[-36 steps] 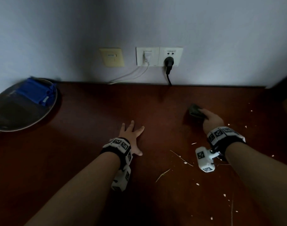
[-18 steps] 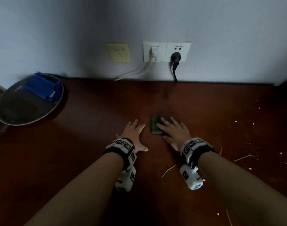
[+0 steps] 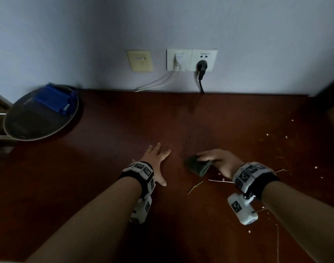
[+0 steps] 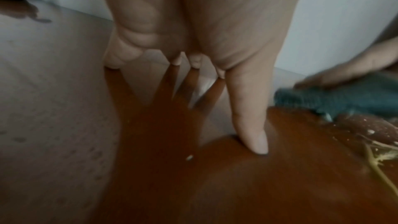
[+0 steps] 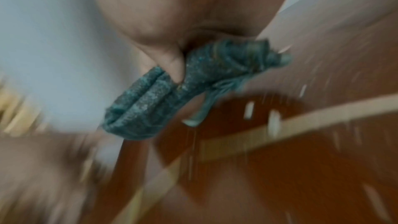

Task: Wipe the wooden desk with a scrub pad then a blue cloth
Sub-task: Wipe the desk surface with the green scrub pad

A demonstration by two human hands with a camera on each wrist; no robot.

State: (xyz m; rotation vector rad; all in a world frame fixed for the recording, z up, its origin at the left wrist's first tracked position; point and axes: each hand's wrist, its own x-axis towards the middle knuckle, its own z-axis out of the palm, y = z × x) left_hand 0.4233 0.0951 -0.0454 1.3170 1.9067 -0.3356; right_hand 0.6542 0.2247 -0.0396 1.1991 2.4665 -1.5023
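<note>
the scrub pad (image 3: 198, 165) is pinched in the right grip (image 3: 218, 162) and pressed on the bench (image 3: 228, 120). the left grip (image 3: 156, 161) is laid flat, fingers spread, at its 9 o'clock. the blue cloth (image 3: 54, 100) is seen in the pan (image 3: 25, 133), far at 10 o'clock.

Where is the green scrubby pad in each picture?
Head view: the scrub pad lies low and right of centre on the desk, under the right hand.
Left wrist view: it is at the right edge, beyond the left hand, which rests flat.
Right wrist view: it is in the middle, blurred, held by the thumb.
Shared landmark: the pale straw-like scraps lying on the wood beside the pad.
</note>
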